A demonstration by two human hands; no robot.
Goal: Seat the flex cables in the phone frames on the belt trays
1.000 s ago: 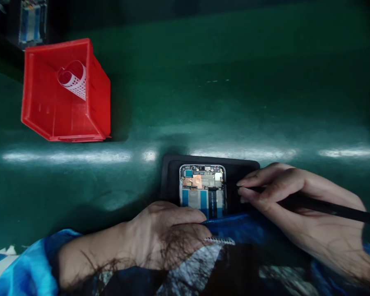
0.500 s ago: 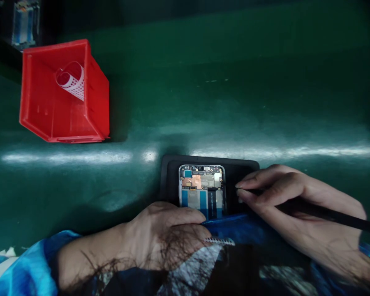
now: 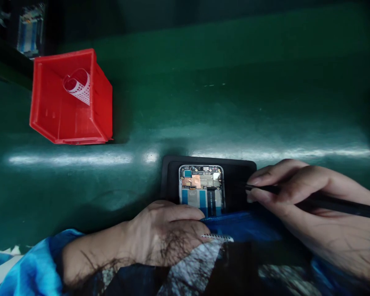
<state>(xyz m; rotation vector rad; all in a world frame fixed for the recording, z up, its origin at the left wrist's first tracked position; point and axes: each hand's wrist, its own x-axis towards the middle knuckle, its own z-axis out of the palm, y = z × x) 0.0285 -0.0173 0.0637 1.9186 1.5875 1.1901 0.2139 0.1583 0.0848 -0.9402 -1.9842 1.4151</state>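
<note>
An opened smartphone (image 3: 200, 181), its circuit board and blue-striped battery exposed, lies on a black tray (image 3: 239, 170). My left hand (image 3: 169, 230) is closed at the phone's lower left, the thumb by its edge. From beneath those fingers sticks out a white perforated strip (image 3: 218, 237); the fingertips themselves are hidden. To the right of the phone, my right hand (image 3: 308, 201) pinches slim black tweezers (image 3: 342, 205), with the tip by the thumb and forefinger, apart from the phone. Whether the tip carries anything is too dark to make out.
A red plastic bin (image 3: 103, 102) on the green tabletop (image 3: 203, 111) holds a curled white perforated sheet (image 3: 80, 88). Another opened phone (image 3: 31, 31) lies at the far upper left. Something white (image 3: 6, 261) is at the lower left edge.
My right hand with the tweezers has moved rightward, farther from the phone. My left hand stays by the phone. The view has shifted slightly, moving the bin right and down in the picture.
</note>
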